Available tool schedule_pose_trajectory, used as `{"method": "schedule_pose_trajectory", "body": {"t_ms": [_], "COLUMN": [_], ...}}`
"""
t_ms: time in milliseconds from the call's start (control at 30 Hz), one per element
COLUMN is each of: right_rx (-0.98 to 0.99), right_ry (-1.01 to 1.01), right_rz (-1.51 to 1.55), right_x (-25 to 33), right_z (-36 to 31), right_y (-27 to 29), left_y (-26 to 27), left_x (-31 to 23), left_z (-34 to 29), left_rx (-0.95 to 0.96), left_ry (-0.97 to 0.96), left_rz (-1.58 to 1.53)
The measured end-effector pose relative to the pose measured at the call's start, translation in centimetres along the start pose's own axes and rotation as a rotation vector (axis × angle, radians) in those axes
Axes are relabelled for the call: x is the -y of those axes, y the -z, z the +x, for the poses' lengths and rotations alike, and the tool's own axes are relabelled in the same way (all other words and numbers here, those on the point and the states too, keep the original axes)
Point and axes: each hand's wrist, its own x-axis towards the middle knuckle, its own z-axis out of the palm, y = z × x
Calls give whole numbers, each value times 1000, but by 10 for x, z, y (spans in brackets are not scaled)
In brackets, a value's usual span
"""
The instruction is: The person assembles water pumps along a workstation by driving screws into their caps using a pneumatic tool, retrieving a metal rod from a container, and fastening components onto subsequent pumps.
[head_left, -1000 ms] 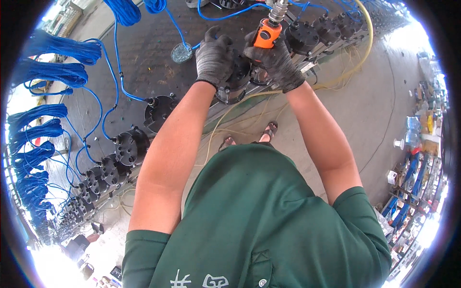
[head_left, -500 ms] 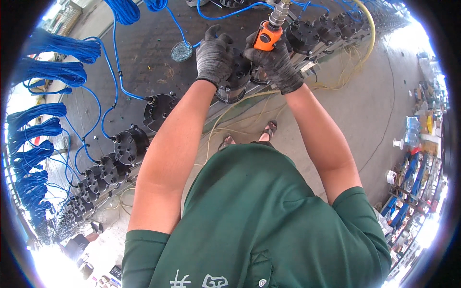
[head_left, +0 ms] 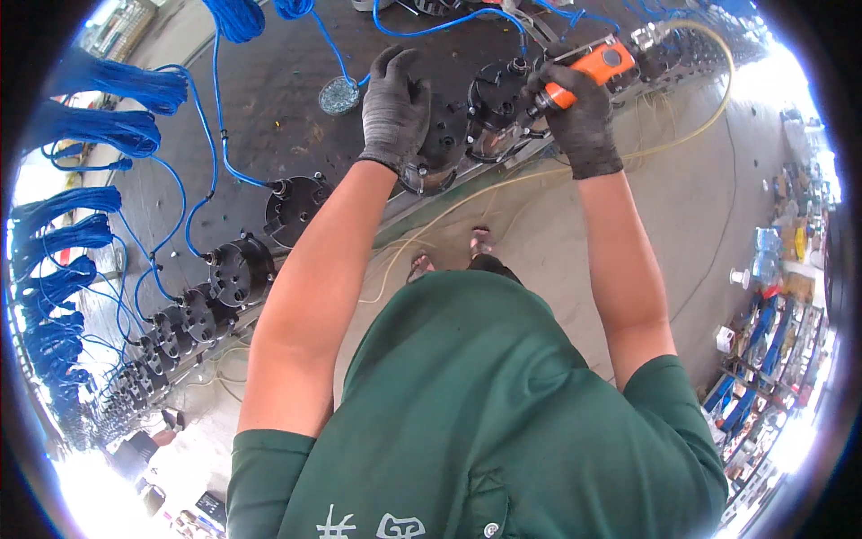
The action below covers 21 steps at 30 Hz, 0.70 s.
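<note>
My right hand [head_left: 582, 112], in a grey glove, is wrapped round an orange air-driven tool [head_left: 603, 61]. The tool lies tilted, its dark nose pointing down-left toward a black round housing [head_left: 496, 94]. Whether the tip touches that housing cannot be made out. My left hand [head_left: 393, 112], also gloved, has its fingers curled beside another black round housing [head_left: 442, 135], at its left side. A blue cable [head_left: 334, 47] runs in behind these fingers, and what they hold is hidden.
A pale yellow hose [head_left: 718, 99] loops from the tool across the right side. More black housings [head_left: 241, 269] line the dark bench [head_left: 269, 117] edge, with coiled blue cables [head_left: 117, 130] to the left. A small round dish [head_left: 339, 95] sits beyond my left hand. Stocked shelves [head_left: 763, 359] stand at right.
My right hand has moved right with the tool, which has swung from upright to tilted, uncovering the housing beside it. My left hand has stayed nearly in place, its fingers shifting slightly.
</note>
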Motion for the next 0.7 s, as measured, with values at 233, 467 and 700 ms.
{"method": "schedule_pose_trajectory", "body": {"t_ms": [233, 467, 700], "right_rx": [24, 325, 451], "right_ry": [-127, -123, -132], "right_rz": [320, 391, 404], "right_x": [-13, -14, -27], "right_z": [2, 27, 58], "right_y": [-3, -37, -74], "left_y": [-4, -26, -15], "left_x": [29, 56, 23], "left_z": [-51, -102, -91], "left_rx": [-174, -195, -217], "left_ry": [225, 533, 605], "left_rz": [-429, -933, -829]}}
